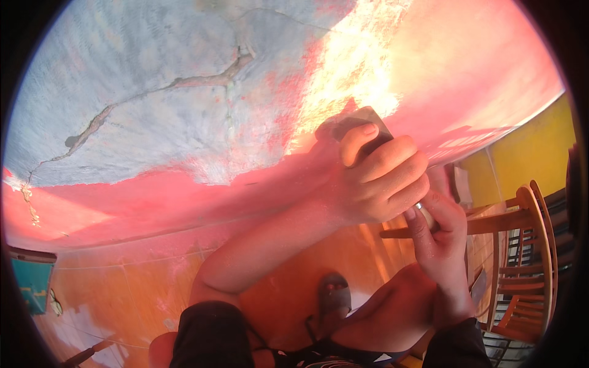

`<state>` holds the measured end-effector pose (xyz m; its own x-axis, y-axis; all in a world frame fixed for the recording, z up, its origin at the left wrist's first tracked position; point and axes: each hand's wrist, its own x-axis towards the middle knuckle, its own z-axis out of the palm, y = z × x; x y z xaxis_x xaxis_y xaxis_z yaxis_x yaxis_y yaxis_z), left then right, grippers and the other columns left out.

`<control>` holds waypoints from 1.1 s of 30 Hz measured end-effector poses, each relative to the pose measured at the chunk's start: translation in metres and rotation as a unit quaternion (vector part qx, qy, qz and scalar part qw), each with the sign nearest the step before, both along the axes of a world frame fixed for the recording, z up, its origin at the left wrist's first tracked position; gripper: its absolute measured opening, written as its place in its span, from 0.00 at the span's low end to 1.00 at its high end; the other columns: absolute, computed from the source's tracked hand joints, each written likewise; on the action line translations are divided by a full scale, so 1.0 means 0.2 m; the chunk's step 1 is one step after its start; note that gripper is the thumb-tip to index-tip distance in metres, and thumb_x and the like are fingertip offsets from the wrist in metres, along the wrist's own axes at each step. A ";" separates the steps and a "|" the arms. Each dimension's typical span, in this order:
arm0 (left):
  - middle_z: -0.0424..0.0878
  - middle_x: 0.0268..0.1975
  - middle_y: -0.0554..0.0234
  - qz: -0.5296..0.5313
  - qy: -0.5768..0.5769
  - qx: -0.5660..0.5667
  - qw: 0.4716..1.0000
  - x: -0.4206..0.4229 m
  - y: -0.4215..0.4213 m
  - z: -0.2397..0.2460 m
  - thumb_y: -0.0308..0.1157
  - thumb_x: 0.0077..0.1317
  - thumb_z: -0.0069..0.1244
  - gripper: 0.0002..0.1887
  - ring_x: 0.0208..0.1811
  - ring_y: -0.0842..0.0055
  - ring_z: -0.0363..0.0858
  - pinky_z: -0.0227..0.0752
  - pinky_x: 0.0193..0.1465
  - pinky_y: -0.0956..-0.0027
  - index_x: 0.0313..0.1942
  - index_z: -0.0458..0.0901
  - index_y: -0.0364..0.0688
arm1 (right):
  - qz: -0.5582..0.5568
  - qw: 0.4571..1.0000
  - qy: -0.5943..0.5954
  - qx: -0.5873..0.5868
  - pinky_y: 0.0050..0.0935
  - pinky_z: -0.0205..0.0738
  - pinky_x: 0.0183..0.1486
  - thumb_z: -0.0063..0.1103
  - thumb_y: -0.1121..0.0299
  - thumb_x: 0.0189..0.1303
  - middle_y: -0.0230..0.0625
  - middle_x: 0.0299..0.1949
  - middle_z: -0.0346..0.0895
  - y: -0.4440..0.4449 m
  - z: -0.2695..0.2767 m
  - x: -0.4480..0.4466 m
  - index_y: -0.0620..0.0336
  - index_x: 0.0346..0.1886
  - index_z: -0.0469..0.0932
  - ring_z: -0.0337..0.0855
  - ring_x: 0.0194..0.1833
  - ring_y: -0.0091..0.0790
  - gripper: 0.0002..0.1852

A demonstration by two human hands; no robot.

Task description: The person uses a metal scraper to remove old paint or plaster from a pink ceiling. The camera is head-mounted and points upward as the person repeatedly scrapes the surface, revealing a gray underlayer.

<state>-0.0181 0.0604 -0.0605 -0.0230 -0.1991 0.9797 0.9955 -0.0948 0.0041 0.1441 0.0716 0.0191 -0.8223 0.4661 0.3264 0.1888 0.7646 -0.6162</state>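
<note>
My left hand reaches across from the left and is closed around a flat, dark blade or plate, whose squared end lies close to the pink wall. Below it, my right hand pinches a pale handle-like piece between thumb and fingers. Both pieces look like parts of one scraper, but the left hand hides the join. A grey-blue patch without pink paint covers much of the wall. A long, jagged crack runs through this patch.
Wooden chairs stand at the right, near a yellow wall. A teal object is at the far left. My sandalled foot rests on the orange tiled floor, where pale dust lies in places.
</note>
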 end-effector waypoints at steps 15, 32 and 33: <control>0.80 0.33 0.79 0.022 -0.022 0.002 1.000 -0.02 -0.05 -0.01 0.31 0.55 0.57 0.05 0.47 0.81 0.80 0.48 0.76 0.50 0.25 0.78 0.54 | 0.025 0.999 0.014 0.013 0.27 0.74 0.41 0.63 0.78 0.71 0.44 0.34 0.82 0.00 -0.01 -0.02 0.68 0.61 0.82 0.80 0.35 0.30 0.17; 0.80 0.32 0.80 0.032 -0.020 0.062 0.997 -0.07 -0.08 0.01 0.33 0.57 0.57 0.06 0.47 0.81 0.79 0.51 0.75 0.51 0.25 0.77 0.57 | 0.015 0.998 -0.006 0.054 0.27 0.74 0.36 0.63 0.81 0.69 0.42 0.34 0.82 -0.07 -0.02 -0.05 0.68 0.59 0.83 0.79 0.32 0.28 0.16; 0.80 0.32 0.80 0.032 0.007 0.005 0.999 -0.07 -0.08 0.01 0.34 0.57 0.57 0.06 0.47 0.81 0.79 0.51 0.76 0.51 0.25 0.77 0.57 | 0.015 0.998 0.024 0.050 0.27 0.74 0.36 0.63 0.82 0.68 0.42 0.34 0.82 -0.07 -0.02 -0.05 0.68 0.59 0.83 0.79 0.32 0.29 0.16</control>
